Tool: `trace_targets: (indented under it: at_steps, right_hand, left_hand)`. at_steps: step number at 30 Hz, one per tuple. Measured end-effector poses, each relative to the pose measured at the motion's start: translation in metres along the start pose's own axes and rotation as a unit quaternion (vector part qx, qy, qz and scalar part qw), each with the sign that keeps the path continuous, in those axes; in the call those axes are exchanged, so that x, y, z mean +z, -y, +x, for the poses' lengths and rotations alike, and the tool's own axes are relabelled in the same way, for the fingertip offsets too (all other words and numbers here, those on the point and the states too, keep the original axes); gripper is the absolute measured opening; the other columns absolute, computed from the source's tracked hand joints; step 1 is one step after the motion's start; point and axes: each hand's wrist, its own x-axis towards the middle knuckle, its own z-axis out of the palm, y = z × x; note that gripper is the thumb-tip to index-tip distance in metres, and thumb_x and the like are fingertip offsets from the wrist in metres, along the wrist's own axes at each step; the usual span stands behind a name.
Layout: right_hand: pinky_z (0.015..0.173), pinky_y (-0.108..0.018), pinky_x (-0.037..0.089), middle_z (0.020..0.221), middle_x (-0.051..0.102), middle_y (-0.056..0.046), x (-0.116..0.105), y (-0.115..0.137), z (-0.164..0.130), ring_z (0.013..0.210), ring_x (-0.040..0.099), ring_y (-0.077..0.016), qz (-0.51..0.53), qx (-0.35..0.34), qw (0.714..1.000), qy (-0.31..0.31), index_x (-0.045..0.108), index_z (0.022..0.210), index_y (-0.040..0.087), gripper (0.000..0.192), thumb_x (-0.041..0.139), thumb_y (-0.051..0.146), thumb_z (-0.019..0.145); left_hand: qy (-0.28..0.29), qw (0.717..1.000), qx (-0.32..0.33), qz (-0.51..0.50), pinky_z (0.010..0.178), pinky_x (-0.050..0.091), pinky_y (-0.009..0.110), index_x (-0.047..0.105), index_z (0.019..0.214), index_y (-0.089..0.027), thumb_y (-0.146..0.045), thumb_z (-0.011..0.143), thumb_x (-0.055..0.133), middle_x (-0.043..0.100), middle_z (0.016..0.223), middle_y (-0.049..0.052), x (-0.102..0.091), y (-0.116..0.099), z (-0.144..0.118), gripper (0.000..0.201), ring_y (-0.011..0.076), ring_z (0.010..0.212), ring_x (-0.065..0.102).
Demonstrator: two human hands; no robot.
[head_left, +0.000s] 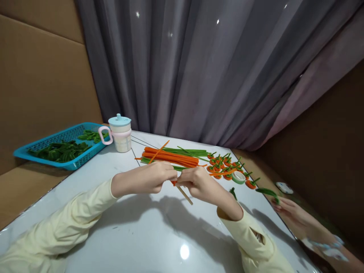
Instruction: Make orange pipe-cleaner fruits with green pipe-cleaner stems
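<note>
While both meet above table (148, 231), left hand (150, 178) and right hand (199, 182) pinch orange pipe cleaner (173, 182) wound on wooden stick (185, 196); orange bundle (170, 156) behind

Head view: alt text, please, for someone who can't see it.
Left hand and right hand meet over a white table, pinching an orange pipe cleaner around a wooden stick. Behind: orange and green stems, a lidded cup, a blue tray.
</note>
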Motion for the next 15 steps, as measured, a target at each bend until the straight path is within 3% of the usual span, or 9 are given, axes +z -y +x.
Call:
trace_targets:
  at_steps: [4,7,9,15]
  right_hand:
    - [0.052,-0.018,0.038,0.060,0.066,-0.003,-0.006,-0.005,0.000,0.053,0.055,-0.0096,0.111,0.018,0.994,0.009,0.071,0.069,0.012,0.019,0.056,0.006,0.078]
    - [0.050,-0.018,0.037,0.056,0.064,-0.002,-0.010,-0.003,0.000,0.050,0.052,-0.0089,0.126,0.042,0.991,0.019,0.071,0.067,0.011,0.016,0.060,0.009,0.077]
    - [0.049,-0.018,0.036,0.056,0.063,-0.002,-0.013,0.001,0.000,0.049,0.051,-0.0081,0.126,0.050,0.991,0.018,0.071,0.066,0.011,0.016,0.060,0.008,0.077]
    - [0.051,-0.018,0.037,0.055,0.060,-0.001,-0.017,0.005,0.000,0.051,0.050,-0.0086,0.146,0.059,0.987,0.040,0.070,0.066,0.010,0.016,0.060,0.010,0.078]
  left_hand:
    - [-0.002,0.997,0.012,-0.072,0.059,0.039,0.023,0.058,0.085,-0.015,0.004,0.075,0.036,0.059,0.077,0.004,0.000,0.000,0.000,0.030,0.0150,0.068,0.052]
    - [-0.015,0.992,0.002,-0.128,0.060,0.040,0.021,0.060,0.091,-0.015,-0.017,0.091,0.043,0.061,0.078,0.003,0.001,-0.002,0.000,0.016,0.0138,0.069,0.055]
    - [-0.035,0.991,-0.006,-0.133,0.059,0.039,0.021,0.061,0.090,-0.015,-0.025,0.092,0.046,0.061,0.076,0.003,0.002,-0.003,0.000,0.018,0.0137,0.068,0.055]
    - [-0.070,0.988,0.032,-0.130,0.060,0.039,0.021,0.062,0.090,-0.012,-0.022,0.093,0.042,0.062,0.076,0.005,0.005,-0.002,-0.002,0.022,0.0135,0.068,0.055]
